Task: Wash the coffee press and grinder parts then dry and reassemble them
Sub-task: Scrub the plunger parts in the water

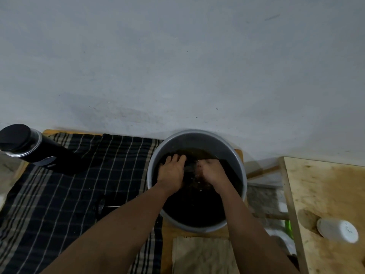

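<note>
A round grey metal basin (197,135) holds dark brownish water with floating specks. Both hands are sunk in it. My left hand (171,173) lies fingers forward, gripping one end of a dark part (189,168) that shows just under the surface. My right hand (212,173) is curled around the part's other end, partly blurred by the water. What the part is cannot be made out. A black cylindrical grinder or press body (29,147) with a black lid stands at the far left on the cloth. Another small dark part (102,206) lies on the cloth near my left forearm.
A dark plaid cloth (69,194) covers the wooden board under the basin. A folded beige cloth (201,256) lies in front of the basin. At the right, a plywood table (325,186) carries a white jar (337,230). A grey wall rises behind.
</note>
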Available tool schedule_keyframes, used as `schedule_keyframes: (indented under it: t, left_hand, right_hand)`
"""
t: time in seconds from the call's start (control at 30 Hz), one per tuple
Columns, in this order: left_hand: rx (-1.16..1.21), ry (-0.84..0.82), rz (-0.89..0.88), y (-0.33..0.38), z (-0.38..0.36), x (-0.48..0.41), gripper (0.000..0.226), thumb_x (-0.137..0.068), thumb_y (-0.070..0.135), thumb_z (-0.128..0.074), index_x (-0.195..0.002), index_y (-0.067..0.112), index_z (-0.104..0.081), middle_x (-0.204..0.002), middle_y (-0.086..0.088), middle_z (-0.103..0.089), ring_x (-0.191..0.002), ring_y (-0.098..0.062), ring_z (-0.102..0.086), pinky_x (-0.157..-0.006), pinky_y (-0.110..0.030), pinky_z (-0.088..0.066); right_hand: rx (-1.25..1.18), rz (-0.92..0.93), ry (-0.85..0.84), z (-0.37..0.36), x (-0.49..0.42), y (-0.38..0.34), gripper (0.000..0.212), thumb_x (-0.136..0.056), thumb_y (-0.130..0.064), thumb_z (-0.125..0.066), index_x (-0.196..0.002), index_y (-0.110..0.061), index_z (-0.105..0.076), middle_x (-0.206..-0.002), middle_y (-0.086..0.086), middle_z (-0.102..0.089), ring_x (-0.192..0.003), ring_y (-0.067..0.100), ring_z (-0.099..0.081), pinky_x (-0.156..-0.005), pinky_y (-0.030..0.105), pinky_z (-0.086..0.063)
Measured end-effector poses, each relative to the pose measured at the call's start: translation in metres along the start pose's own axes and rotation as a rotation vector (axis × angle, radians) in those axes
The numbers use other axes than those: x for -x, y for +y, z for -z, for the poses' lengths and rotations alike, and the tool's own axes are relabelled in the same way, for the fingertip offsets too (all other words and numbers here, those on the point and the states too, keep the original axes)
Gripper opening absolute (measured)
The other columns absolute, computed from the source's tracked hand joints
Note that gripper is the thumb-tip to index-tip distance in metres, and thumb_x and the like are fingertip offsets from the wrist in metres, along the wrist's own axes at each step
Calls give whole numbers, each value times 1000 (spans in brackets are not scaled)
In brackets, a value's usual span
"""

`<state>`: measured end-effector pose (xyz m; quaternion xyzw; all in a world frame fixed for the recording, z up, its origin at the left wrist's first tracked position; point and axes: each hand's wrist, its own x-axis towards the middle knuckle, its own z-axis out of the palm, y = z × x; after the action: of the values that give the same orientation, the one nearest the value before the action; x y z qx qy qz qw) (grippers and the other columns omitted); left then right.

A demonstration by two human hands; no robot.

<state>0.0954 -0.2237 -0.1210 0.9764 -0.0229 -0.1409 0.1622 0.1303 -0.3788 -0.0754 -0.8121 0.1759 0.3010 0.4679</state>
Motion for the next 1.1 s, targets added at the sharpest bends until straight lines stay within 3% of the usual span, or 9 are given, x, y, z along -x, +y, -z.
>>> schedule_keyframes:
  t: [0.17,0.3,0.43,0.57,0.63,0.7,0.83,0.97,1.1]
  left_hand:
    - [639,-166,86,-6,17,-11,74,-58,20,-95,-124,22,-61,-116,2,-66,-105,-16,-63,-90,-30,-53]
    - [798,-470,143,-3,36,-17,78,-64,31,-94,-134,22,-62,-124,0,-67,-108,-15,-66,-99,-32,-55]
    - [915,-457,311,-6,42,-15,96,-58,49,-94,-139,26,-47,-130,0,-58,-115,-22,-62,-83,-38,-60]
    - [1092,-438,406,-10,49,-6,61,-83,43,-78,-134,21,-53,-125,-6,-59,-107,-25,-63,-74,-38,-57]
    - [1134,-415,442,-5,57,-1,40,-95,51,-62,-125,25,-60,-116,-6,-65,-87,-22,-65,-67,-34,-49]
    - [1129,-443,513,1,67,2,39,-98,60,-51,-117,27,-61,-104,-5,-67,-67,-21,-63,-57,-27,-42]
    - [1101,-427,602,14,91,2,40,-92,62,-56,-103,24,-64,-95,-1,-64,-74,-17,-57,-55,-23,-41]
    - [866,-356,471,22,107,-4,51,-88,67,-59,-97,17,-66,-87,-1,-64,-68,-18,-55,-55,-24,-39]
    - [653,-246,264,21,95,-7,67,-85,48,-67,-143,17,-50,-134,-7,-61,-112,-26,-63,-81,-31,-50]
  right_hand:
    - [207,336,99,15,7,3,5,-94,-22,-71,-92,-18,-70,-116,-4,-51,-101,6,-52,-94,19,-35]
    - [-57,326,18,19,7,4,26,-97,-28,-69,-116,-26,-52,-119,-2,-60,-112,15,-61,-93,30,-52]
    - [-85,10,1,28,9,3,50,-102,-55,-50,-145,-29,-47,-129,0,-59,-108,22,-60,-70,37,-58]
    - [-368,-392,-49,37,17,8,62,-97,-70,-45,-118,-14,-61,-95,12,-65,-63,21,-60,-45,25,-47]
    - [-497,-426,-96,37,16,16,60,-98,-65,-47,-120,-12,-63,-93,13,-66,-62,21,-62,-48,26,-51]
    - [-670,-347,-118,30,15,19,53,-102,-54,-43,-127,-12,-62,-113,18,-68,-91,32,-68,-68,39,-59]
    - [-958,-208,-58,11,15,21,51,-103,-59,-41,-126,-19,-63,-128,18,-67,-116,38,-63,-94,55,-54]
    - [-915,-305,-86,-7,15,26,46,-103,-52,-49,-133,-20,-63,-122,19,-71,-113,39,-67,-78,46,-61]
    - [-805,-199,64,-13,16,21,35,-107,-39,-44,-117,-15,-68,-113,15,-72,-106,34,-68,-80,43,-58]
